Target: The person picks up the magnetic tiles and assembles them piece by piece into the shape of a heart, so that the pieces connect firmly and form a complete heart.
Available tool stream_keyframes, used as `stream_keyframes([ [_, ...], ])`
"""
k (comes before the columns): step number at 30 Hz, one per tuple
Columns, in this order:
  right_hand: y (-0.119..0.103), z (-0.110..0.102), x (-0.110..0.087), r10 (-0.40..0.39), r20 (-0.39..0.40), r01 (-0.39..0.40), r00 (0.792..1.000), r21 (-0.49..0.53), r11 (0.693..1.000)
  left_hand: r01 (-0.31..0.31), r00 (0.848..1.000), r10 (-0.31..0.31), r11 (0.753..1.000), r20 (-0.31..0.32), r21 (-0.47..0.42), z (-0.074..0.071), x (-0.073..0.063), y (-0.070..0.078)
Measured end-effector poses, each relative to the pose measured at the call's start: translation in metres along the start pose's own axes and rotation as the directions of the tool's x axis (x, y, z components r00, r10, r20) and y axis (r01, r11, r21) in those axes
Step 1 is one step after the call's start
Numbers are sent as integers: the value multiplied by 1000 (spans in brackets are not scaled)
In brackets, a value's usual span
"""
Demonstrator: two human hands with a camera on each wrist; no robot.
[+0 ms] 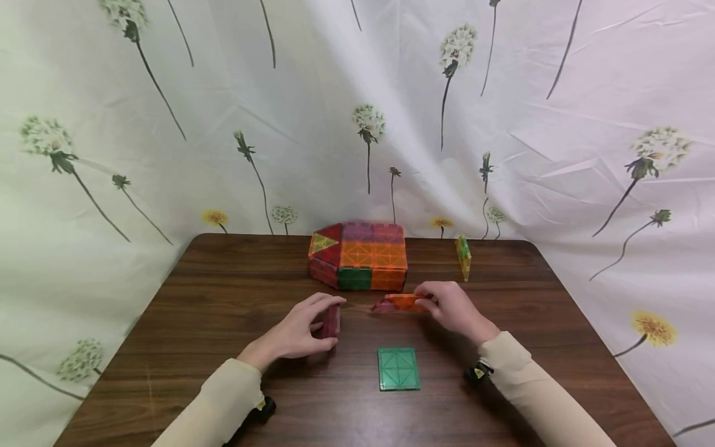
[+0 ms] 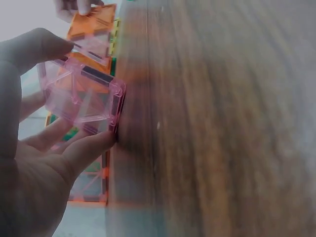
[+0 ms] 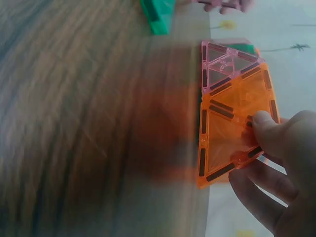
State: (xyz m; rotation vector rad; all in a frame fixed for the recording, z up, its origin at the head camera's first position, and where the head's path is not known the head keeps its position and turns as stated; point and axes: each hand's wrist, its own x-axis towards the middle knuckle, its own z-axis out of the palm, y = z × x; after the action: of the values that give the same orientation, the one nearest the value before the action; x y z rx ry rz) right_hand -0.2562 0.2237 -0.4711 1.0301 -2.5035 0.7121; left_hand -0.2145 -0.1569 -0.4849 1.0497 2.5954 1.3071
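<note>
My left hand [image 1: 297, 330] grips a translucent pink magnetic tile [image 2: 79, 98] between thumb and fingers, held on edge close over the table. To its right, my right hand [image 1: 454, 309] pinches an orange square magnetic tile [image 3: 224, 133] by its outer side, thumb on its face. A pink triangular tile [image 3: 222, 66] joins the orange tile's other end, pointing toward the left hand. Flat on the table in front of both hands lies a green square tile [image 1: 399, 369].
Behind the hands stands a closed block built of tiles [image 1: 373, 254], purple, orange, red and green, with a yellow triangle at its left end. A yellow-green tile [image 1: 463, 257] stands upright at the back right. Flower-printed cloth [image 1: 313, 124] hangs beyond the wooden table [image 1: 223, 285].
</note>
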Motion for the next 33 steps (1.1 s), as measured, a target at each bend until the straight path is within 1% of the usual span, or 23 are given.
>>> stream_keyframes([
  [4, -4, 10, 5, 8, 34, -8, 999, -6, 1000, 23, 1000, -23, 1000, -7, -8, 1, 2, 1],
  [8, -9, 16, 11, 8, 61, -9, 998, 9, 1000, 36, 999, -37, 999, 12, 25, 2, 8, 2],
  [11, -14, 19, 15, -3, 76, 2, 997, 12, 1000, 29, 999, -30, 997, 24, 69, 3, 13, 1],
  [15, -19, 24, 19, -11, 85, 11, 996, -1, 1000, 16, 999, -21, 995, 45, 101, 5, 20, 0],
  [19, -22, 29, 23, -12, 83, 13, 996, -9, 1000, 33, 997, -40, 995, 71, 99, 6, 26, 1],
  [24, -26, 33, 26, -1, 80, 2, 997, -18, 1000, 61, 994, -70, 993, 80, 106, 7, 31, 3],
  [27, -27, 34, 27, 4, 82, -3, 997, -17, 1000, 67, 993, -76, 992, 87, 104, 9, 34, 4],
  [33, -28, 35, 31, 1, 108, -2, 994, 4, 1000, 82, 991, -88, 995, 101, 64, 10, 40, 3],
])
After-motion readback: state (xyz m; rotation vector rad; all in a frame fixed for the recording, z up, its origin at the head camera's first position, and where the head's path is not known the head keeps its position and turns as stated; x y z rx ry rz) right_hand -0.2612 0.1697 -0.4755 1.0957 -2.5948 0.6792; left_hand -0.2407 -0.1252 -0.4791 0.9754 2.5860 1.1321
